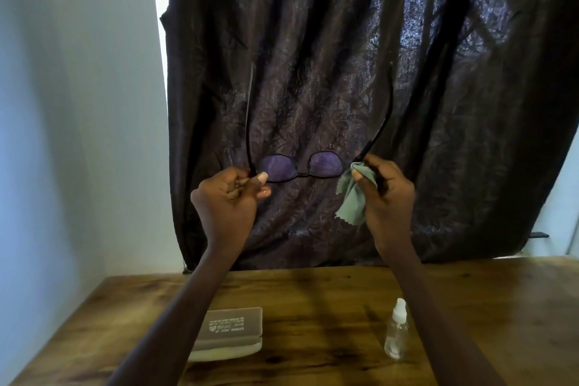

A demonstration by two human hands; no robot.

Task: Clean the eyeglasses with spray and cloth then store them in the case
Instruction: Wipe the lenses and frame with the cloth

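Green cloth (354, 194) sat pinched in the right hand (387, 194) beside the right lens – eyeglasses (300, 168) held up w/ frame crosswise, left hand (228, 197) gripping the other temple.

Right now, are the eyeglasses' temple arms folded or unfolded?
Unfolded: both temple arms of the eyeglasses stick up away from the lenses, one held by the left hand, one by the right hand.

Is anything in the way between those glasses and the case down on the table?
Nothing visible blocks the path. The eyeglasses are held up in both hands; the case lies below by the left forearm, but it looks closed. The spray bottle stands off to the right.
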